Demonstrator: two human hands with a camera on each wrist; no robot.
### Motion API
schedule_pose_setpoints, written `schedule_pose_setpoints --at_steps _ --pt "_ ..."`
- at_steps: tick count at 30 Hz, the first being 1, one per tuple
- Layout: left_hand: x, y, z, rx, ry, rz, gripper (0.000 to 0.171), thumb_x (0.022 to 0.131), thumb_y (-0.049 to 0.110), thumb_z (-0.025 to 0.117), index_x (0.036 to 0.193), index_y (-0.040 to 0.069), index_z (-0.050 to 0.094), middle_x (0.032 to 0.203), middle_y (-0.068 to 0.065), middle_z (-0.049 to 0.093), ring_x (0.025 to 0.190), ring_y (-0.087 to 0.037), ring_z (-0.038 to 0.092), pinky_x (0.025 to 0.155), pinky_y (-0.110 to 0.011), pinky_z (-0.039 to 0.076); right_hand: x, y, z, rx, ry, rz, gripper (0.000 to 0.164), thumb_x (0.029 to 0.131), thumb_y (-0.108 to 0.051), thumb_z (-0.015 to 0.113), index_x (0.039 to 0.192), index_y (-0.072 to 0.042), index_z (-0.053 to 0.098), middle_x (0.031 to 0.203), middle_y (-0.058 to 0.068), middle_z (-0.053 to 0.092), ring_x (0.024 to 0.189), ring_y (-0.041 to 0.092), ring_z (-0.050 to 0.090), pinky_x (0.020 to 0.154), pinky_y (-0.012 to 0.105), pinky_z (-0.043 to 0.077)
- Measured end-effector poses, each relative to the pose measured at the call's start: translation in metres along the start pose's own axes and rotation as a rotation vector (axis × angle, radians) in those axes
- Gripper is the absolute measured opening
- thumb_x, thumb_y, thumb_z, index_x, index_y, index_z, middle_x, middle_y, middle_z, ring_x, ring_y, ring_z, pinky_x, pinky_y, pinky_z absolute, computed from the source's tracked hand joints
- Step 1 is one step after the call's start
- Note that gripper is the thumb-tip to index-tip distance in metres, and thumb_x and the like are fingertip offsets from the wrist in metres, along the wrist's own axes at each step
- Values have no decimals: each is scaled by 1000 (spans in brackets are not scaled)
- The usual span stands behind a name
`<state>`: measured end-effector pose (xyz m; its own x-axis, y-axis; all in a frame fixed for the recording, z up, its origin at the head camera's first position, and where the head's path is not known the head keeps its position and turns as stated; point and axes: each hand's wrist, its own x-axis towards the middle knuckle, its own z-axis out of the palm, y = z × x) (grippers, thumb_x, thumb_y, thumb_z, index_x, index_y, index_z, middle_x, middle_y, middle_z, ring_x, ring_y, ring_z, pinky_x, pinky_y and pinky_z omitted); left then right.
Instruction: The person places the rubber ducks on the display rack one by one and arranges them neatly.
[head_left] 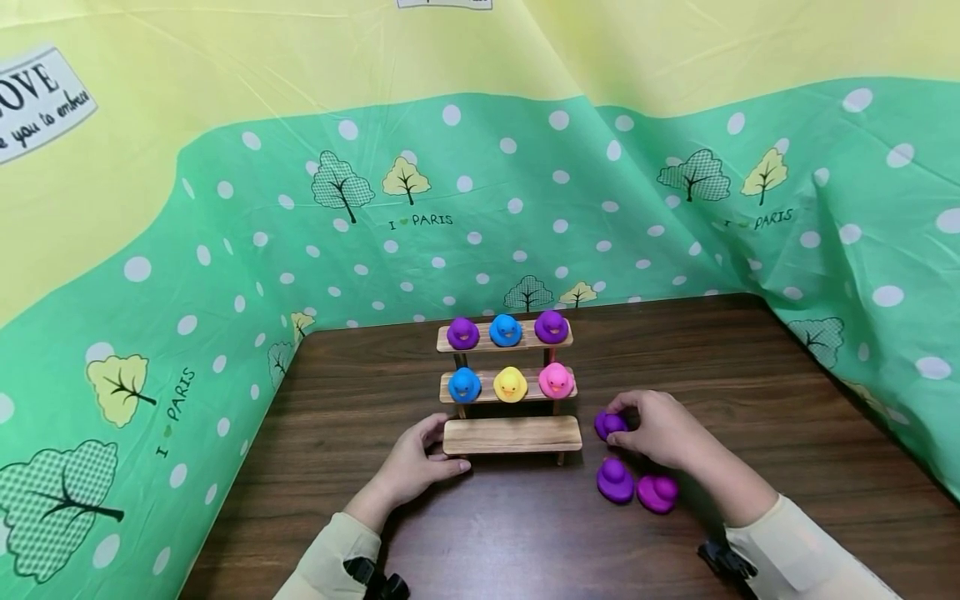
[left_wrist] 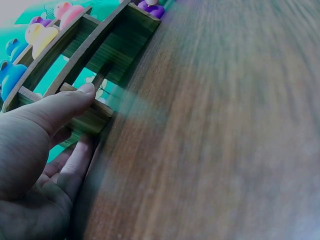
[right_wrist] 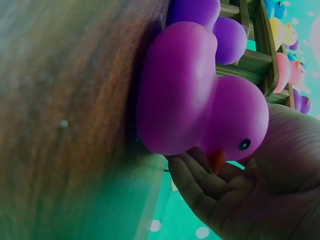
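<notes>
A three-tier wooden display stand (head_left: 512,436) stands on the table. My left hand (head_left: 416,458) grips the left end of its lowest step, the thumb in front and the fingers behind. To the right of the stand, my right hand (head_left: 658,429) pinches a purple rubber duck (head_left: 609,425) between thumb and fingers. Nearer me lie another purple duck (head_left: 615,482) and a magenta duck (head_left: 657,493). In the right wrist view the magenta duck (right_wrist: 177,90) hides most of the right fingertips. The lowest step bears no duck.
The top tier carries a purple duck (head_left: 462,333), a blue duck (head_left: 506,331) and another purple duck (head_left: 551,327). On the middle tier sit a blue duck (head_left: 464,385), a yellow duck (head_left: 510,384) and a pink duck (head_left: 556,381). A green and yellow printed cloth (head_left: 480,208) surrounds the table (head_left: 337,392).
</notes>
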<state>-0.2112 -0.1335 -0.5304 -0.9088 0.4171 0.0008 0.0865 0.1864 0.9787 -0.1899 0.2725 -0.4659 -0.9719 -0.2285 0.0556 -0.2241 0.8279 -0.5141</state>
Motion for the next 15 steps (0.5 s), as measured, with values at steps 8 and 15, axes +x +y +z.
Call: schedule_pose_setpoints --at_steps 8,15 --pt "0 0 0 3 5 -5 67 81 2 91 138 1 56 131 -16 64 117 -28 67 96 -32 60 -2 -1 0 23 28 -29 30 81 -20 91 107 -11 77 104 3 74 105 32 69 90 56 57" --pt "0 1 1 -3 21 -15 71 79 2 92 139 -1 54 129 -17 65 116 -28 67 95 -32 60 -6 -6 -2 56 82 -70 30 84 -21 90 110 -11 77 107 2 75 106 32 70 90 55 58"
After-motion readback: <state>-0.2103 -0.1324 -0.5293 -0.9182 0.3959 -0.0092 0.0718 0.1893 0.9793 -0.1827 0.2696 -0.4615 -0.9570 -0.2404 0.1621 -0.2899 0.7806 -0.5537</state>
